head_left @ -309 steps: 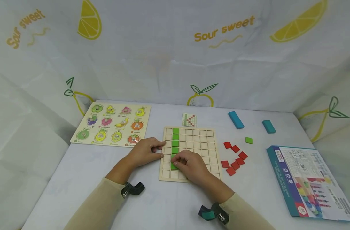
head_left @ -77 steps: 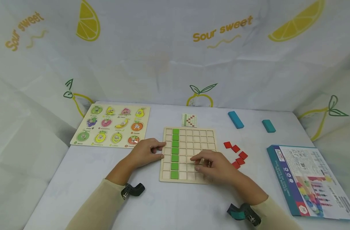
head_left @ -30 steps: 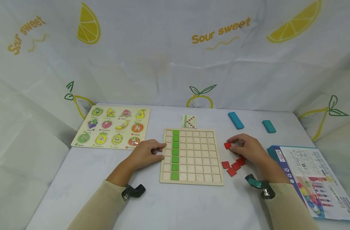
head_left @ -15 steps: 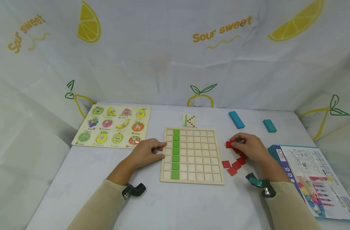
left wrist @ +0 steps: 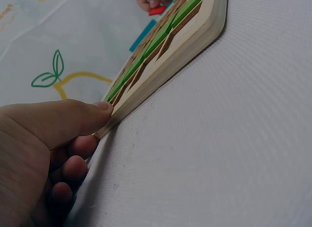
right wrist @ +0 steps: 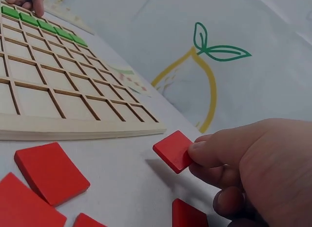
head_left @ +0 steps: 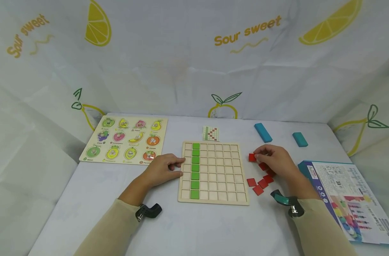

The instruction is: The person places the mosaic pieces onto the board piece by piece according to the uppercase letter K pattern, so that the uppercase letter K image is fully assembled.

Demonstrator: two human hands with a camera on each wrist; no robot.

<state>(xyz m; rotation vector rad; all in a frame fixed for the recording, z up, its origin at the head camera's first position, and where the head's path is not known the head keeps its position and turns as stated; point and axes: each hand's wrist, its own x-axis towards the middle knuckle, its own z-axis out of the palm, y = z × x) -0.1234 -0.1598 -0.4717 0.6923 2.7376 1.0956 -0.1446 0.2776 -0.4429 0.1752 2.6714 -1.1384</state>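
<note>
A wooden grid board lies mid-table, its second column from the left filled with green square tiles. My left hand holds the board's left edge; the left wrist view shows the thumb on the rim and the other fingers curled at the side. To the right of the board, my right hand pinches a red square tile between thumb and finger. That tile is raised off the table, with its shadow below. More red tiles lie loose under and in front of this hand.
Behind the board sits a small pattern card. A fruit puzzle board is at the back left. Two blue-green blocks, a longer one and a shorter one, lie at the back right. A printed box lies at the right.
The green column has grown to full length, and the loose green tile has left the table. My right hand has moved from the board to the red tiles and lifted one. The left hand stays put.
</note>
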